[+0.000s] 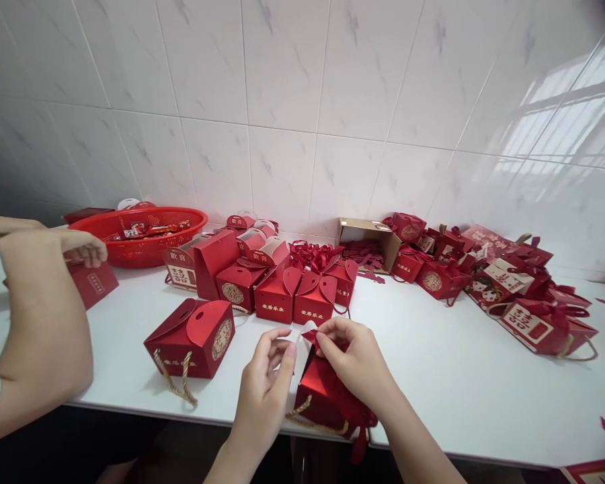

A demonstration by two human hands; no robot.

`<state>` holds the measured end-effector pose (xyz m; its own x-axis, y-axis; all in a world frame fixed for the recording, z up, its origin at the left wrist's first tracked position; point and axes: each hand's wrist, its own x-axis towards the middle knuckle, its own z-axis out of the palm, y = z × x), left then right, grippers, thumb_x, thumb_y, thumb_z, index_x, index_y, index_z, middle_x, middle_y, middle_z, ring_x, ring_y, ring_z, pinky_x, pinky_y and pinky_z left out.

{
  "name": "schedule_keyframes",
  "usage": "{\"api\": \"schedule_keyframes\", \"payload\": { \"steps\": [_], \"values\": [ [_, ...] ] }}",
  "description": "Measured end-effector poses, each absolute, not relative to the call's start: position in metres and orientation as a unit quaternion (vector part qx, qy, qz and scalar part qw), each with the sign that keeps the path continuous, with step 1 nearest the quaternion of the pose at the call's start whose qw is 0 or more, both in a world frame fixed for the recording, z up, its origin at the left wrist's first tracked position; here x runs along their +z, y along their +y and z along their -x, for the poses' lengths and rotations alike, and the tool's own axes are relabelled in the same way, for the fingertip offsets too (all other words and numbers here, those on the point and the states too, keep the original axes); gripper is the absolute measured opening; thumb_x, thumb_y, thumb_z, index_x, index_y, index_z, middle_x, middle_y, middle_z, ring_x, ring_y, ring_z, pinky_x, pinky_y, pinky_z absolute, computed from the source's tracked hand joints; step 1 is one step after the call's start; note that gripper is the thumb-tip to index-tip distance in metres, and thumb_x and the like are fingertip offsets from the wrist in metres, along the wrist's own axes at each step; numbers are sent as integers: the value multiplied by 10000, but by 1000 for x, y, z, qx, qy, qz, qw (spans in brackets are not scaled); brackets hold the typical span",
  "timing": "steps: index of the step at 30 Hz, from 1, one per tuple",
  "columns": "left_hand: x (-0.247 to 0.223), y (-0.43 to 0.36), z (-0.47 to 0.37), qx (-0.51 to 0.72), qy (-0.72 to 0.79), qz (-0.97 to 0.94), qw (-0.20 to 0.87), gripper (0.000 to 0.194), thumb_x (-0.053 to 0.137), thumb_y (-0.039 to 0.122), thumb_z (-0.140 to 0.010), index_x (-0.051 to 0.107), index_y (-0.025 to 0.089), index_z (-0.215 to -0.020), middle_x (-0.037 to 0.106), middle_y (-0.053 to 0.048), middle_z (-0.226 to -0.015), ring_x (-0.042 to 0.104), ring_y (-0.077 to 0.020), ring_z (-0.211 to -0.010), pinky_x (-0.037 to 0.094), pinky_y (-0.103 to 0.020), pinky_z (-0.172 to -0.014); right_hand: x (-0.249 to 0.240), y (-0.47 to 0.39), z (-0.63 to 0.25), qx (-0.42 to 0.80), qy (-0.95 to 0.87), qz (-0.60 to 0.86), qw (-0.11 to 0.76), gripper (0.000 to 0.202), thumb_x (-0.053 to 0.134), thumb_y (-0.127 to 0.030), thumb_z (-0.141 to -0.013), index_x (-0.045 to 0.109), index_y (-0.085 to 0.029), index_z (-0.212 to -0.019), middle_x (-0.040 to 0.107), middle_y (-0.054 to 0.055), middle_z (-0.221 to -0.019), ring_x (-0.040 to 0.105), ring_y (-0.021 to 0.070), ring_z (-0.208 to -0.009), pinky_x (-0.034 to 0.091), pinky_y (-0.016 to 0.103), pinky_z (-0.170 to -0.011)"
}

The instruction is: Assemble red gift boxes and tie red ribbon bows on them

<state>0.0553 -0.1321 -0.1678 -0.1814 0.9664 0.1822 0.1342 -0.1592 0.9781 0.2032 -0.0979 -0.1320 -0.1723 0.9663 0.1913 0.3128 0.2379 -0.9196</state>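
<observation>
My right hand [355,359] is closed in a pinch on a red ribbon [310,336], above a red gift box [317,390] at the table's front edge. The box has a gold cord handle [323,425], and dark red ribbon hangs down its right side. My left hand [269,376] is just left of the box, its thumb and fingers curled but apart, with nothing clearly held. A pale strip shows between the two hands; what it is I cannot make out. Left of my left hand stands another red gift box [189,339] with a gold cord handle.
Several red boxes [275,302] stand along the middle, with a pile of red ribbons [315,255] behind. An open cardboard box [345,232] holds dark red pieces. Ribboned boxes [444,272] fill the right. At left, a co-worker's arm [45,309] reaches beside a red basket [126,254].
</observation>
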Motion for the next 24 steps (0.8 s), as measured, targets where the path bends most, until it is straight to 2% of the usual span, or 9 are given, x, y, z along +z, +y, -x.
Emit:
{"api": "schedule_keyframes", "payload": {
  "steps": [8,15,18,21,24],
  "values": [
    [-164,-136,-60,572,507,-517,386,321,549,445,-846,513,218,-1071,628,-33,-913,610,-165,-885,511,-241,-775,-128,-101,-198,396,-678,464,410,110,548,-227,-787,639,-165,-791,687,36,-701,626,161,-644,491,259,-636],
    [-154,-128,-56,531,518,-561,368,327,449,445,-891,578,200,-1065,635,-24,-838,600,-160,-728,513,-251,-675,-126,-103,-197,368,-703,457,401,75,549,-223,-786,614,-190,-800,655,-4,-661,598,143,-611,473,250,-614],
    [-152,-123,-54,518,511,-592,346,262,488,401,-882,601,201,-1008,642,-12,-831,582,-140,-669,491,-230,-640,-124,-104,-199,355,-720,451,390,103,545,-203,-787,647,-190,-793,687,6,-724,617,148,-660,480,258,-660],
    [-151,-121,-56,525,507,-604,320,197,518,370,-863,613,199,-884,637,-10,-797,595,-147,-709,488,-215,-646,-122,-105,-200,342,-740,441,376,160,522,-194,-813,681,-199,-822,701,9,-757,633,154,-700,486,270,-698],
    [-154,-119,-56,520,518,-611,296,201,502,375,-863,596,200,-831,629,-8,-769,592,-148,-683,483,-215,-618,-120,-108,-203,293,-767,425,381,189,525,-182,-828,702,-219,-882,703,29,-874,642,181,-847,478,314,-818]
  ]
}}
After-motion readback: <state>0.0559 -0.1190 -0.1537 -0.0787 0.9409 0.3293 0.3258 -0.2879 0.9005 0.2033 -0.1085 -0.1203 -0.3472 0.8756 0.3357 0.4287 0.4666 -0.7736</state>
